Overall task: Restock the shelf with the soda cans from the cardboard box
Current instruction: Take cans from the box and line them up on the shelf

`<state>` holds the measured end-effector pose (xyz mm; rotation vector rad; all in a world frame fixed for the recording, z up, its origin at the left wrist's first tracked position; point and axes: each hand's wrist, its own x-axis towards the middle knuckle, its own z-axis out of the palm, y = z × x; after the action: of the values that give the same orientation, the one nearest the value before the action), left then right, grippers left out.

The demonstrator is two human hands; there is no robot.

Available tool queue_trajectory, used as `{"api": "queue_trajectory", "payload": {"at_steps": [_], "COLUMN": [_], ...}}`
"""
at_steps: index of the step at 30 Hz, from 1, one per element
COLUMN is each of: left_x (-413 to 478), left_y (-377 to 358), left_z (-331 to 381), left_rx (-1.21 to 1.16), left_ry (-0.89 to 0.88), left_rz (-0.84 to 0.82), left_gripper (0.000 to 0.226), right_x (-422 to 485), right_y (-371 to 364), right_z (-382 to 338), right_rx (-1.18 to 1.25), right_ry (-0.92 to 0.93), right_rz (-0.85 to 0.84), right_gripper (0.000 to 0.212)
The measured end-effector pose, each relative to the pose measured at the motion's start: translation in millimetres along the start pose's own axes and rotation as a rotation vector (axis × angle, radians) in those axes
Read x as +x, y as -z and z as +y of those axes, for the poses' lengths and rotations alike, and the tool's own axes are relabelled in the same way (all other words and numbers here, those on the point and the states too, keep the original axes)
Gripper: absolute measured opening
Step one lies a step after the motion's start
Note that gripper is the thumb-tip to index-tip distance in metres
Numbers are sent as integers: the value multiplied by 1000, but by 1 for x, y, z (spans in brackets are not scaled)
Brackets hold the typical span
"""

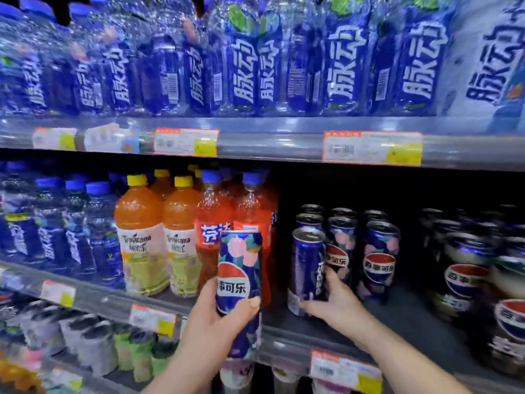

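On the far left of the middle shelf (93, 297), blue-labelled water bottles (54, 237) are ranged upright, followed by 2 orange juice bottles (159, 240) with yellow caps and red soda bottles (218, 223) with blue caps. In front of the red bottles, a tall slim soda can (240, 273) is gripped by the left hand (210, 328); its long axis is held vertical, the top rim points up, and the round logo is turned toward the camera. The fingers are wrapped round its lower half, with the thumb pressed on the front. A 2nd can seems to be stacked beneath it, though this is blurred. To the right, a second blue can (308, 268) is stood upright at the front of the shelf, its logo turned to the right. The right hand (332, 300) is closed round its lower part, thumb on the right side and fingertips low on the front. Just beside it, rows of matching cans (377, 257) are lined up upright, logos forward, and darker cans (468, 265) are seen further right.
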<state>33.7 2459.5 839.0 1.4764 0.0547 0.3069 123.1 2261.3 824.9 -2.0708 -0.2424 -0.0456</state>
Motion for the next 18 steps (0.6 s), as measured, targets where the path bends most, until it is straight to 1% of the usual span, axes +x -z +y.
{"api": "queue_trajectory", "payload": {"at_steps": [2, 3, 4, 6, 7, 8, 10, 12, 14, 16, 18], "left_x": [4, 5, 5, 5, 5, 5, 5, 5, 6, 6, 6], "left_y": [3, 4, 5, 7, 8, 9, 11, 12, 12, 12, 13], "left_z": [2, 3, 3, 3, 3, 3, 4, 5, 6, 8, 9], "left_rx": [-7, -16, -22, -28, -32, -35, -37, -40, -47, -56, -58], "left_ry": [6, 13, 18, 24, 28, 33, 32, 27, 27, 36, 32], "left_rz": [-41, -62, -78, -107, -120, -134, -160, -162, -150, -157, -164], "left_gripper": [62, 58, 52, 45, 45, 47, 58, 63, 54, 46, 54], "right_x": [-1, -1, -2, -5, -5, -7, -10, -11, -8, -5, -1], "right_y": [-4, -7, -11, -18, -19, -20, -16, -14, -16, -20, -21], "right_z": [0, -3, -7, -15, -16, -18, -19, -20, -19, -18, -16], "right_rx": [6, -15, -76, -214, -219, -185, -94, -92, -183, -253, -167], "right_ry": [-43, -49, -56, -85, -89, -80, -58, -55, -72, -91, -90], "right_rz": [40, 86, 137, 201, 192, 171, 107, 107, 194, 223, 182], "right_gripper": [72, 69, 68, 76, 78, 76, 65, 62, 69, 78, 82]}}
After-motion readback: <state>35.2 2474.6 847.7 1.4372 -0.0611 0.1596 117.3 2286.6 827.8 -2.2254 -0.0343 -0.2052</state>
